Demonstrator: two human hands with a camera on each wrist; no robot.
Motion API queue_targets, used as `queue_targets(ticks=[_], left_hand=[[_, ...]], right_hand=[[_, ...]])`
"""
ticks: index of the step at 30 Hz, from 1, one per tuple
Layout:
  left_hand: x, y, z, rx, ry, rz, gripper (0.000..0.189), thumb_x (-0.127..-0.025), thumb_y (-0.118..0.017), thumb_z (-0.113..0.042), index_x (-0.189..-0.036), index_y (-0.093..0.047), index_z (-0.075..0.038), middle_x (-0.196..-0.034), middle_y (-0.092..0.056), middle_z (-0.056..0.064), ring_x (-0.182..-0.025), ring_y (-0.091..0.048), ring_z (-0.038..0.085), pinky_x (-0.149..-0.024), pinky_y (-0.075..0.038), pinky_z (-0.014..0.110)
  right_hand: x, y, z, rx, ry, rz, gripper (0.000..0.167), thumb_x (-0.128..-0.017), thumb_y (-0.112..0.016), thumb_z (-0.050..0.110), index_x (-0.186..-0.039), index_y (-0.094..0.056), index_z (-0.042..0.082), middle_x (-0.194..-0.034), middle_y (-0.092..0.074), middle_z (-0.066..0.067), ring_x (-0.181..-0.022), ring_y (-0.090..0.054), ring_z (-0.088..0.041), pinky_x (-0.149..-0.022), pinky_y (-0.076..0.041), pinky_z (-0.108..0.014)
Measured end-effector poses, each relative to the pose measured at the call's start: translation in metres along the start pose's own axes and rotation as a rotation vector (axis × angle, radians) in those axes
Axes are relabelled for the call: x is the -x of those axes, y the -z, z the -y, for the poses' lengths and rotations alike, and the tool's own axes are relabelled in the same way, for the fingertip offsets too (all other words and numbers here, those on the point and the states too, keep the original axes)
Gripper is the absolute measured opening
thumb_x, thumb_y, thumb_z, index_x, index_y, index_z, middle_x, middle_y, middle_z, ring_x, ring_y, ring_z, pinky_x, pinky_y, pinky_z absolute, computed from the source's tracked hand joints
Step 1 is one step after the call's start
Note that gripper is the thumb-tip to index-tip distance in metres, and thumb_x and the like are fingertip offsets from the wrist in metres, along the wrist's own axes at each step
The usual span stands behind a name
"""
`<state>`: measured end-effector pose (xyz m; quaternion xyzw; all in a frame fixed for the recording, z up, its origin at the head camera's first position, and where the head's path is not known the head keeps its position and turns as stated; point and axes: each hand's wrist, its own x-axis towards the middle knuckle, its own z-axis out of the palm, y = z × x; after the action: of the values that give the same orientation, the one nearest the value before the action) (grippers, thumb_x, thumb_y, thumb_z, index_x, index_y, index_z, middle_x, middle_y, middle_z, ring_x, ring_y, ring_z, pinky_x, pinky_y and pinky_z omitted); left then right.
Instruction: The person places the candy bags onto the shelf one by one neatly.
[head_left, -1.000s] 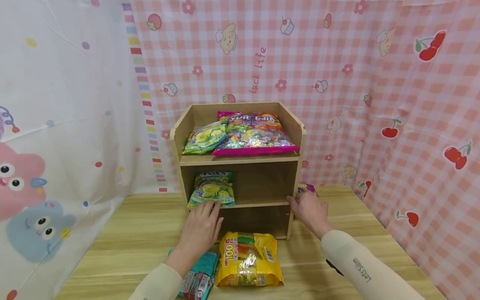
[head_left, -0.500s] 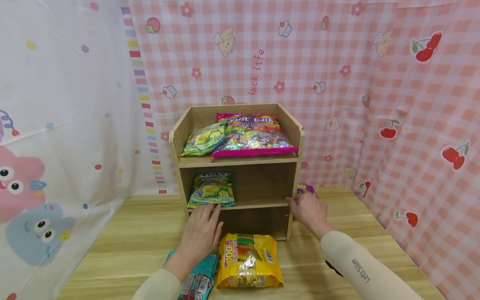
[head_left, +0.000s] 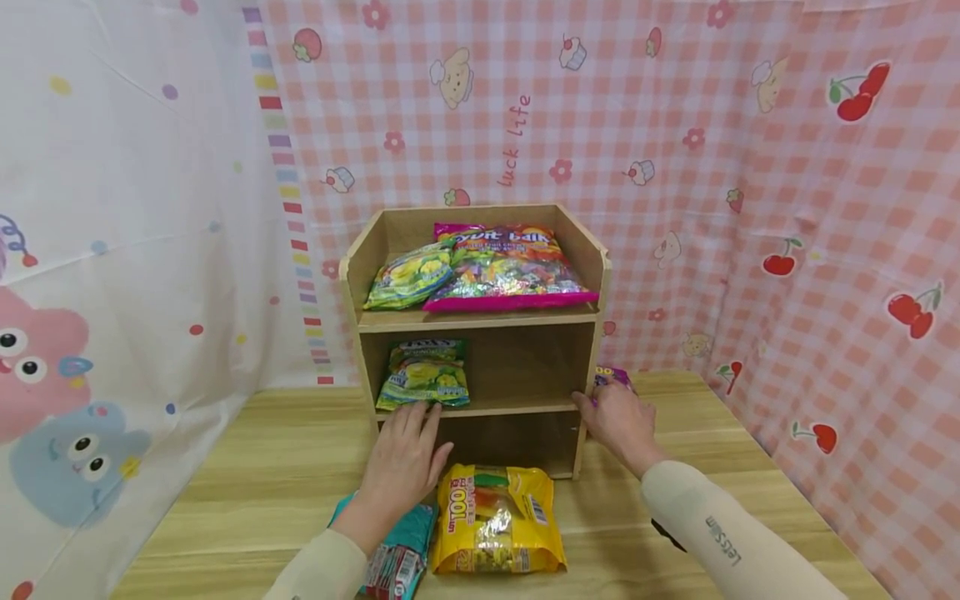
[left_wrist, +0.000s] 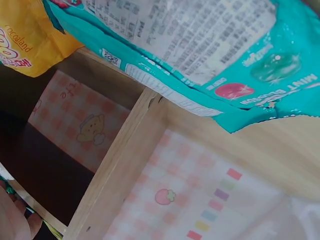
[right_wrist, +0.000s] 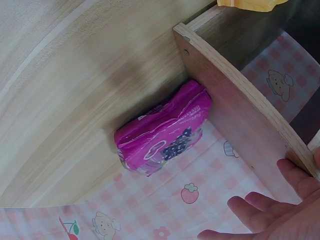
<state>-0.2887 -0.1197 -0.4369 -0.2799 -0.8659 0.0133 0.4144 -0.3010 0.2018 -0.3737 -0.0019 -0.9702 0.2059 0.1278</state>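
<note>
While the left hand (head_left: 405, 457) is reaching in from seven o'clock of the three-tier pale wooden rack (head_left: 528, 367), its straight, released fingers are touching the lower edge of a green-and-yellow plastic bag (head_left: 423, 375), which is sitting at the nine o'clock end of the middle shelf. The right hand (head_left: 618, 421) is pinching the rack's side panel at four o'clock, thumb and index finger lying on either side, the other fingers spreading loose. Just outside that panel, toward three o'clock, a purple plastic bag with dark printed berries (right_wrist: 162, 132) is resting on the wood-grain table (head_left: 285, 467), apart from the hand. A plump yellow plastic bag (head_left: 498, 521) is lying at six o'clock; a shiny teal bag (head_left: 408, 529) is lying at seven, the left arm partly hiding it. On the top tier, a large pink-edged bag of colourful sweets (head_left: 510, 275) is occupying one o'clock, and a second green-and-yellow bag (head_left: 411, 277) is touching it from half past ten.
</note>
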Motion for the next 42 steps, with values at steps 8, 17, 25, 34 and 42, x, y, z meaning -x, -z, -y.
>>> queue_targets(ticks=[8, 17, 25, 34, 42], left_hand=[[0.0, 0.003, -0.003, 0.008, 0.041, 0.001, 0.064, -0.107, -0.029, -0.046, -0.134, -0.055, 0.005, -0.124, -0.053, 0.026, -0.11, -0.054, 0.04, -0.096, -0.047, 0.052], [0.004, 0.004, -0.002, -0.026, 0.087, 0.082, 0.07, -0.105, -0.027, -0.053, -0.133, -0.056, 0.004, -0.123, -0.054, 0.023, -0.11, -0.054, 0.038, -0.094, -0.047, 0.05], [-0.008, 0.008, -0.003, 0.014, 0.028, 0.021, 0.067, -0.104, -0.037, -0.052, -0.135, -0.055, 0.006, -0.123, -0.055, 0.023, -0.112, -0.054, 0.038, -0.098, -0.045, 0.049], [-0.016, 0.009, -0.008, -0.003, 0.041, 0.181, 0.072, -0.092, -0.062, -0.055, -0.134, -0.056, 0.003, -0.125, -0.052, 0.019, -0.113, -0.052, 0.034, -0.098, -0.046, 0.046], [-0.013, 0.009, -0.009, -0.032, 0.041, 0.19, 0.071, -0.095, -0.056, -0.058, -0.135, -0.056, 0.001, -0.123, -0.053, 0.018, -0.111, -0.052, 0.033, -0.097, -0.045, 0.046]], right_hand=[[0.0, -0.001, -0.001, -0.002, 0.006, 0.0, 0.048, -0.1, -0.054, 0.041, -0.061, -0.054, 0.013, -0.085, -0.062, -0.008, -0.083, -0.063, -0.035, -0.089, -0.033, -0.077], [-0.001, -0.001, -0.001, -0.015, 0.015, -0.012, 0.049, -0.099, -0.054, 0.041, -0.059, -0.053, 0.013, -0.072, -0.056, -0.005, -0.074, -0.06, -0.029, -0.086, -0.036, -0.075], [-0.001, -0.001, -0.001, -0.005, 0.016, -0.005, 0.049, -0.099, -0.054, 0.041, -0.06, -0.052, 0.013, -0.07, -0.054, -0.004, -0.07, -0.058, -0.027, -0.079, -0.042, -0.066], [0.0, -0.001, -0.003, 0.008, 0.021, -0.012, 0.049, -0.1, -0.054, 0.042, -0.059, -0.051, 0.014, -0.068, -0.053, -0.003, -0.063, -0.055, -0.023, -0.066, -0.046, -0.053], [0.0, -0.001, -0.002, 0.009, 0.03, -0.021, 0.049, -0.1, -0.054, 0.042, -0.059, -0.05, 0.014, -0.07, -0.053, -0.004, -0.063, -0.054, -0.023, -0.066, -0.045, -0.053]])
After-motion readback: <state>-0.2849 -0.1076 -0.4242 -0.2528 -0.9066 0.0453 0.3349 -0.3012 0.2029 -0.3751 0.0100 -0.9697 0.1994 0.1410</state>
